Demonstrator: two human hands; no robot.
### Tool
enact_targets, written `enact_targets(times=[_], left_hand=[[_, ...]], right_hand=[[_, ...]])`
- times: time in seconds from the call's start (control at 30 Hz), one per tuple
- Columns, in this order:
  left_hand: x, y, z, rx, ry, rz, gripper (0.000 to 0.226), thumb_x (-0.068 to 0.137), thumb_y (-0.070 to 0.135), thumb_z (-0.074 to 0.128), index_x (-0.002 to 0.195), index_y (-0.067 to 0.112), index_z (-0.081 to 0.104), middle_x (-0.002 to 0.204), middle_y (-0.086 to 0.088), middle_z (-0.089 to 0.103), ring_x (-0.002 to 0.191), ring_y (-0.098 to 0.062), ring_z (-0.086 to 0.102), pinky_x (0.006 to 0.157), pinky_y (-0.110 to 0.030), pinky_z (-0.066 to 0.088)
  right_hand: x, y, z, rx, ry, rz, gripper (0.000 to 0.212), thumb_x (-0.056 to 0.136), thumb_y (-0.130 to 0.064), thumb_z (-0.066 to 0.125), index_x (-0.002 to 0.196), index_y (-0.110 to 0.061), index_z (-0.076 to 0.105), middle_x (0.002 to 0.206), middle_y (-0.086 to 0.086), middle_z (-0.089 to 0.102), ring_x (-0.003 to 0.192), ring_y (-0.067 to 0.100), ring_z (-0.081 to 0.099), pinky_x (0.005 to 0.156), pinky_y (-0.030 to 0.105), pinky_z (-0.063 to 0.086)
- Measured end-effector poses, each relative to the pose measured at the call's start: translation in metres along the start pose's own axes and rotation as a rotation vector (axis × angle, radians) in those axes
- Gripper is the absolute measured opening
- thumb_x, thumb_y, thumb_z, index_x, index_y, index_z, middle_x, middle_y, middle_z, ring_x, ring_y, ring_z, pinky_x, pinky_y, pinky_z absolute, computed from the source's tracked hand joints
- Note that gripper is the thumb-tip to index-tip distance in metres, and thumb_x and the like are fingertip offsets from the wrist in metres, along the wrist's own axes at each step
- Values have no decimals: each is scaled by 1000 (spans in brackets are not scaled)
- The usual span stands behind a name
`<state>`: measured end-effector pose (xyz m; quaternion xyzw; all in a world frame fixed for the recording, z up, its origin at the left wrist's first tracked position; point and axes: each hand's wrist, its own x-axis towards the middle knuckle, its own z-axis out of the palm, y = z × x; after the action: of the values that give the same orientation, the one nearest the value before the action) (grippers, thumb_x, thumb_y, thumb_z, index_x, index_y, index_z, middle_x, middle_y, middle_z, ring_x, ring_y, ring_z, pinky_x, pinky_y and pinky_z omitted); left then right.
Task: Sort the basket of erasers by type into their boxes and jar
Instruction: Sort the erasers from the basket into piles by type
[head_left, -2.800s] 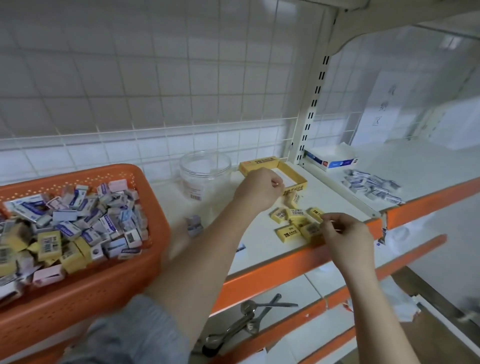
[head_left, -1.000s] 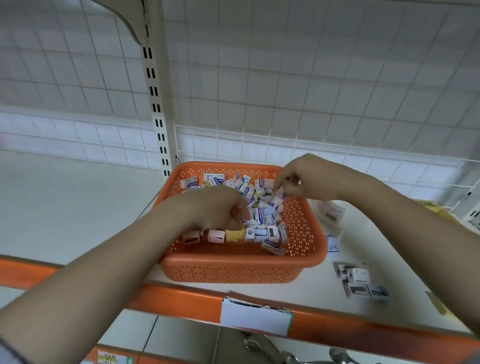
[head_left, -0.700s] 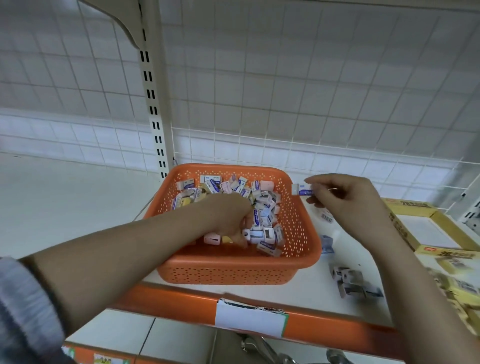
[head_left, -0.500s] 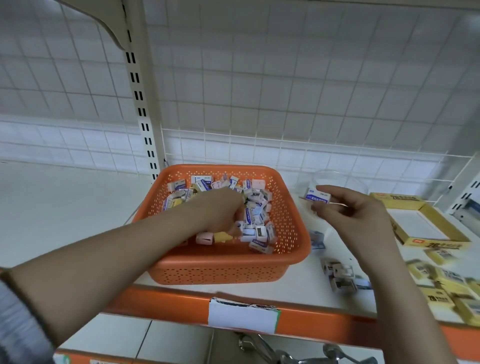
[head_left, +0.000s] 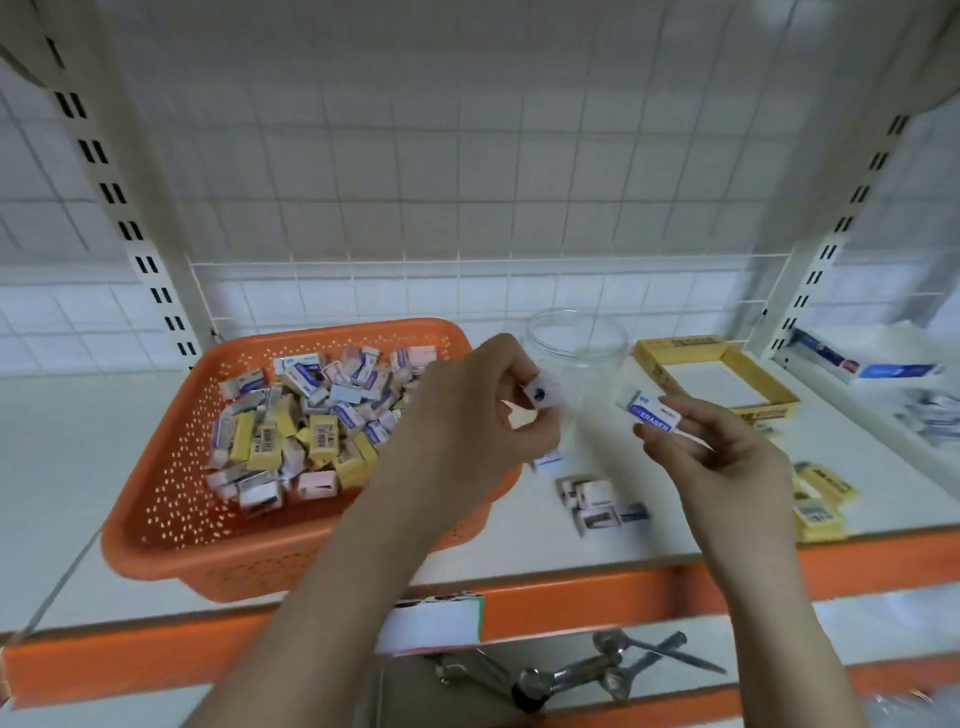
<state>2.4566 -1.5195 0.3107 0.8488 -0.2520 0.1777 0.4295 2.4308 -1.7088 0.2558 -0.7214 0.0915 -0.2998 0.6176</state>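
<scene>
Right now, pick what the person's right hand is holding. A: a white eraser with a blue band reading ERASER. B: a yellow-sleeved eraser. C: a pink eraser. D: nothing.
A: the right hand pinches a white eraser with a blue band reading ERASER at its fingertips, held in front of the clear round plastic jar and beside the open yellow cardboard box.

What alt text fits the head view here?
Two bare hands hold erasers above a white shelf: the left hand grips small white erasers, the right hand pinches a white-and-blue sleeved eraser, between an orange perforated plastic basket and a clear jar.
</scene>
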Motion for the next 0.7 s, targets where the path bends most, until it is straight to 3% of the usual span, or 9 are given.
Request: enact_targets(times=[0.07, 0.13, 0.27, 0.37, 0.5, 0.6, 0.7], left_hand=[[-5, 9, 26, -67, -83, 30, 15, 81, 21, 68, 90, 15, 58, 75, 10, 62, 76, -5, 58, 65, -20, 50], [-10, 13, 53, -49, -159, 27, 18, 86, 28, 61, 102, 21, 58, 83, 8, 61, 78, -6, 57, 73, -32, 50], [0, -1, 98, 258, -245, 1, 30, 94, 27, 48, 123, 23, 55, 111, 0, 55, 101, -19, 54, 85, -30, 41], [15, -19, 121, 382, -304, -96, 29, 93, 19, 49, 121, 18, 58, 114, -5, 54, 108, -23, 51, 86, -30, 40], [20, -33, 137, 325, -330, -178, 28, 94, 25, 48, 114, 13, 62, 111, -8, 58, 108, -27, 53, 91, -34, 41], [15, -23, 146, 265, -252, -101, 35, 96, 27, 47, 128, 17, 55, 125, -4, 53, 116, -19, 47, 98, -31, 38], [4, -3, 157, 207, -204, 77, 32, 96, 22, 47, 126, 20, 58, 121, 4, 55, 113, -11, 48, 97, -25, 40]], right_hand=[[-2, 5, -15, 5, 71, 24, 24, 79, -2, 71, 92, -22, 68, 62, -17, 68, 70, 5, 67, 75, 17, 53], [-4, 10, -32, -4, 140, 48, 21, 81, -3, 70, 99, -15, 68, 69, -12, 71, 71, 6, 68, 76, 23, 55], [-11, 17, -65, -22, 238, 53, 20, 83, -5, 67, 96, -20, 69, 83, -7, 73, 69, 1, 67, 65, 9, 50], [-15, 24, -85, -60, 280, 79, 18, 84, -8, 68, 99, -19, 69, 89, -3, 73, 75, 5, 68, 64, 5, 47], [-13, 31, -103, -106, 298, 90, 20, 83, -10, 68, 102, -18, 70, 86, -6, 73, 77, 2, 67, 64, 4, 47], [-7, 34, -117, -137, 298, 72, 19, 83, -11, 69, 91, -29, 68, 78, -14, 72, 70, -2, 65, 60, 4, 46], [9, 39, -140, -180, 340, 67, 20, 83, -14, 69, 86, -33, 66, 78, -7, 72, 75, 17, 66, 62, 14, 49]])
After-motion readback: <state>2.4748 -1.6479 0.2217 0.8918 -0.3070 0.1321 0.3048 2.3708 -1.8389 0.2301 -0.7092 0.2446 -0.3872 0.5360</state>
